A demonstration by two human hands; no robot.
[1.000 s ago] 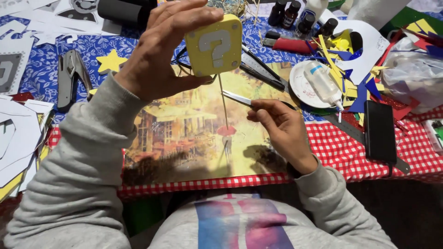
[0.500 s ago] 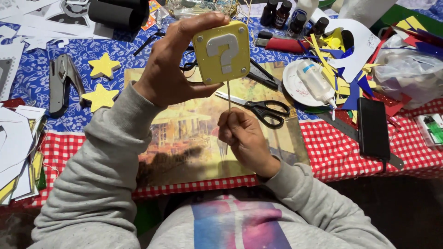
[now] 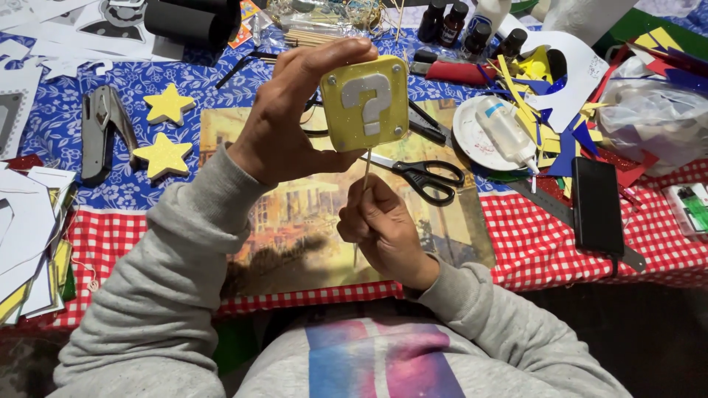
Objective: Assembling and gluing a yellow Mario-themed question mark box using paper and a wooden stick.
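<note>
Two hands meet over the middle of the bench, one directly above the other in the head view. Left hand (image 3: 295, 118) reaches in from the near left and grips a yellow glitter block (image 3: 366, 103) with a grey question mark on its face; thumb under the lower edge, fingers curled over the top, face turned toward the camera. Right hand (image 3: 383, 228) sits just below the block, nearer the body, clenched around a thin wooden stick (image 3: 366, 171). Stick stands close to upright, its long axis running from the right fist straight up to the block's bottom edge; whether the tip is inside the block or only touching it, cannot tell. So the block lies straight up the stick's axis from the right hand, and that hand is the nearer one to the joint. Under both hands lies a printed picture board (image 3: 310, 221) on a red checked cloth (image 3: 553, 236). Black-handled scissors (image 3: 424, 177) lie just right of the stick, apart from it. Two yellow stars (image 3: 164, 133) rest well to the left on blue flowered cloth. A white plate (image 3: 472, 136) with a glue bottle (image 3: 505, 133) sits to the far right.
</note>
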